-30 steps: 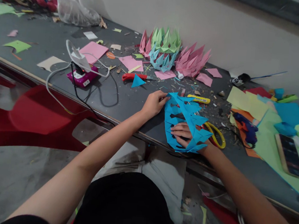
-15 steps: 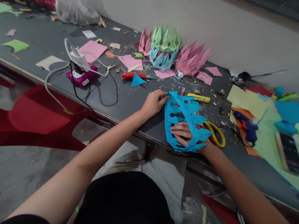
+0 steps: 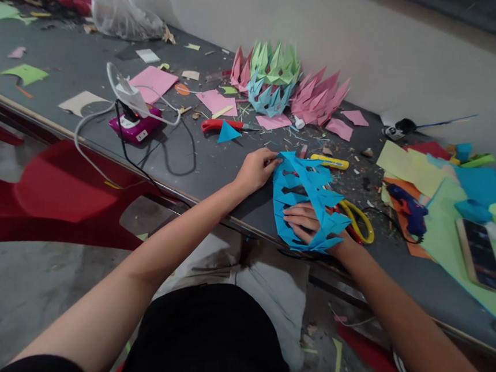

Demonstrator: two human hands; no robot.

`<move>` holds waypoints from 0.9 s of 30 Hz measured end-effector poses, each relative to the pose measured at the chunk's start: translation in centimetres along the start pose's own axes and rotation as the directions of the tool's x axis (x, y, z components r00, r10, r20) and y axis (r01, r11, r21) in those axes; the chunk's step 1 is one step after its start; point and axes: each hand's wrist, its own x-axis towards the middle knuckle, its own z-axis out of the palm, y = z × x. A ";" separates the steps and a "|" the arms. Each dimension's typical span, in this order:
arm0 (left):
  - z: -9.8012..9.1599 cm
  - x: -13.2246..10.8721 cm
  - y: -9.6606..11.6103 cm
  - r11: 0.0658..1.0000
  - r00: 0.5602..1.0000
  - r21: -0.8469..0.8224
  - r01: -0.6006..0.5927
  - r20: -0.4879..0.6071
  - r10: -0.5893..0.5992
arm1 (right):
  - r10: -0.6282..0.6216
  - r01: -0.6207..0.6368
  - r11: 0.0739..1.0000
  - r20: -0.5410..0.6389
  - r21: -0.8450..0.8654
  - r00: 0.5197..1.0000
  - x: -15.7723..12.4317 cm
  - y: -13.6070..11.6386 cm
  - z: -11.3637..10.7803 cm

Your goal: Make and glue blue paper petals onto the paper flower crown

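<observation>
A blue folded-paper crown (image 3: 304,179) lies tipped over by the table's front edge, its points toward the right. At its upper left corner, my left hand (image 3: 258,168) pinches the paper between thumb and fingers. My right hand (image 3: 303,218) reaches in through the crown from the right. Its fingers are stretched out along the inside of the paper band, partly hidden by the strips. Just right of the crown lie yellow-handled scissors (image 3: 362,219). A yellow cutter (image 3: 329,162) rests behind it. To its left are a small blue paper triangle (image 3: 227,132) and a red-handled cutter (image 3: 213,126).
Pink, green and light blue paper crowns (image 3: 276,67) stand against the wall. At left is a purple power strip (image 3: 135,127) with looping cables. A blue glue gun (image 3: 408,209), coloured paper sheets (image 3: 448,226) and a phone (image 3: 480,252) lie at right. Red chairs (image 3: 66,184) flank the table.
</observation>
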 end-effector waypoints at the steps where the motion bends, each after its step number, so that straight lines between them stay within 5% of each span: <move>1: 0.0 0.0 0.0 1.000 1.000 -0.002 -0.003 0.002 0.003 | -0.030 0.029 1.000 -0.008 -0.008 1.000 0.1 -0.1 0.0; 11: 0.1 0.0 0.0 0.999 1.000 -0.027 0.017 0.006 -0.017 | -0.121 0.116 0.990 -0.063 -0.084 0.991 0.5 -0.2 -0.3; 18: 0.1 0.0 0.1 0.999 0.999 -0.025 0.032 0.016 -0.031 | -0.023 0.018 0.988 -0.027 -0.156 0.999 0.8 -0.8 -1.0; 27: -0.1 0.0 0.2 0.999 0.999 -0.019 0.032 0.025 -0.032 | 0.131 -0.130 0.991 -0.061 0.007 0.990 1.0 0.7 -0.6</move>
